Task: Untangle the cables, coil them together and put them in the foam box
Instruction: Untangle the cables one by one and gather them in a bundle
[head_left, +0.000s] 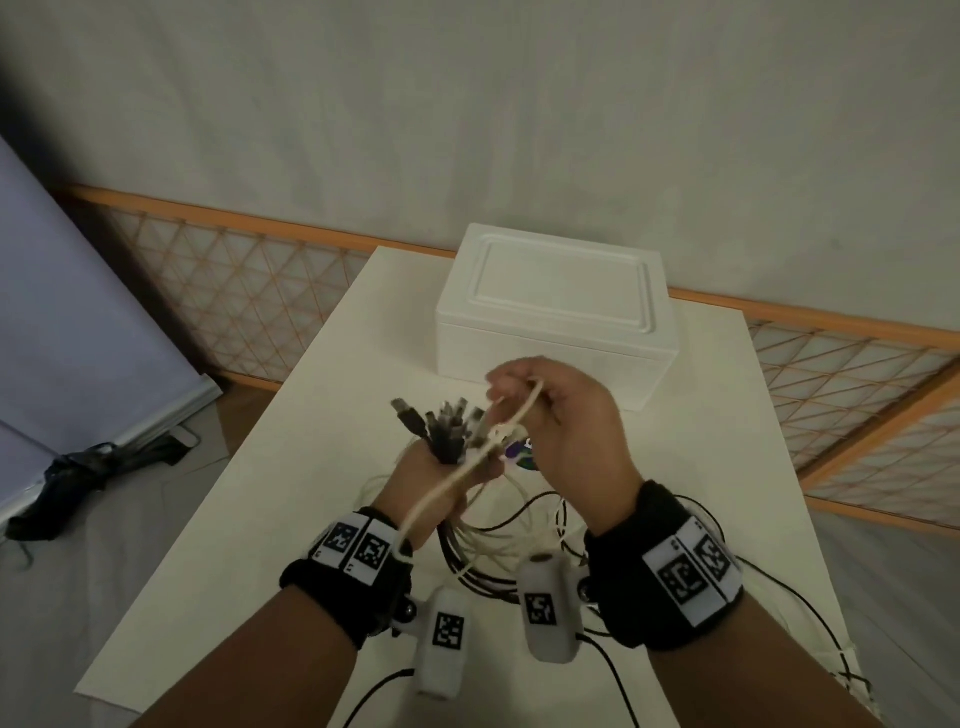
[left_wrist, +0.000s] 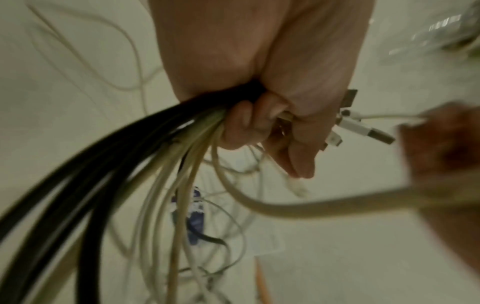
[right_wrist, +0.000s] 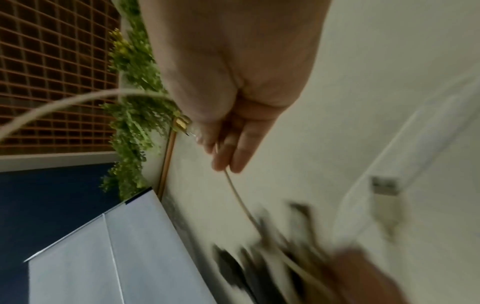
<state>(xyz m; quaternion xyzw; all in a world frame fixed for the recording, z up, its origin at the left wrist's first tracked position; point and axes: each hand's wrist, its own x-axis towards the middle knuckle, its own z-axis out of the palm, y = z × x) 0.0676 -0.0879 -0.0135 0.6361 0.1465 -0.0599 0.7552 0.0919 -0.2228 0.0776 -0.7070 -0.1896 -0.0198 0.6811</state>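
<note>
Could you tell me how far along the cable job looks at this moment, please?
Partly done: the left hand grips a bundle of cables with the plug ends gathered above its grip. In hand: the right hand pinches one beige cable, drawing it towards the bundle. Left: loose loops still lie on the table, nothing is coiled, and the foam box remains lidded.

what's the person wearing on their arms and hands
Both hands, the left hand and the right hand, are bare, with no gloves or sleeves. Each wrist carries a black band bearing white square-patterned marker tags, plus a white capsule-shaped camera pod with its own marker and a thin black lead.
</note>
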